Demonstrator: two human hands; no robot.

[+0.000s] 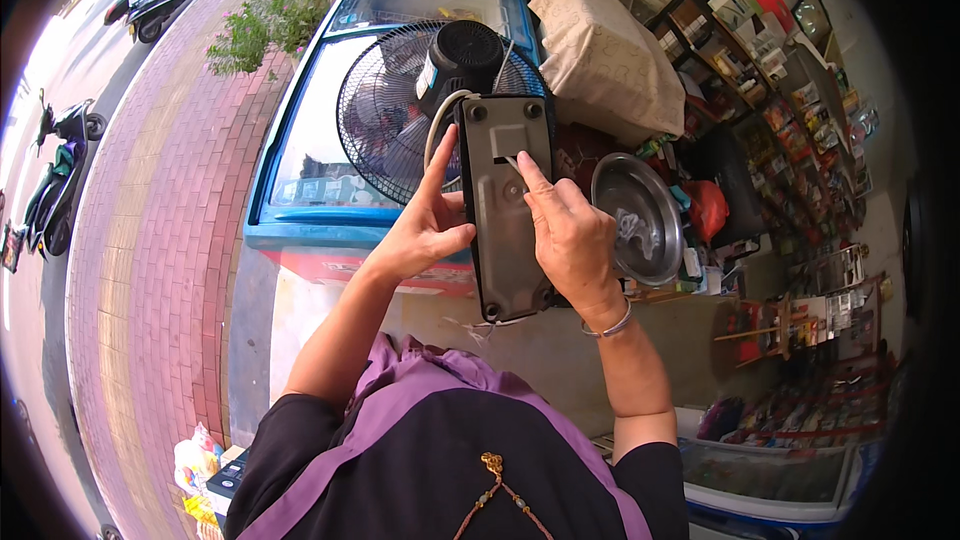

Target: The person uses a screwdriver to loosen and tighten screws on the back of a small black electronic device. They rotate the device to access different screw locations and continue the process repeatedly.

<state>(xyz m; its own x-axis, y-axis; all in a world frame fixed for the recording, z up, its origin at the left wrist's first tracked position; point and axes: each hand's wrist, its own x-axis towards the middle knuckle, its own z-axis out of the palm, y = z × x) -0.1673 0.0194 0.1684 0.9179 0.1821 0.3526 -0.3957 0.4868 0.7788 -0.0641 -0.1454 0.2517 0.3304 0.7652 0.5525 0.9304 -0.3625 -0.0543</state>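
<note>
Reading left to right: black fan (410, 105); left hand (425, 235), thumb and index spread, best held firm along the edge; grey base plate (512, 250), before the fan; right hand (573, 232), index extended to the slot (502, 159), light pressure advisable. Whether its fingers pinch anything, I cannot tell.

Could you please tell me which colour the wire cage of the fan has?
The wire cage is black; it shows best in the head view.
</note>
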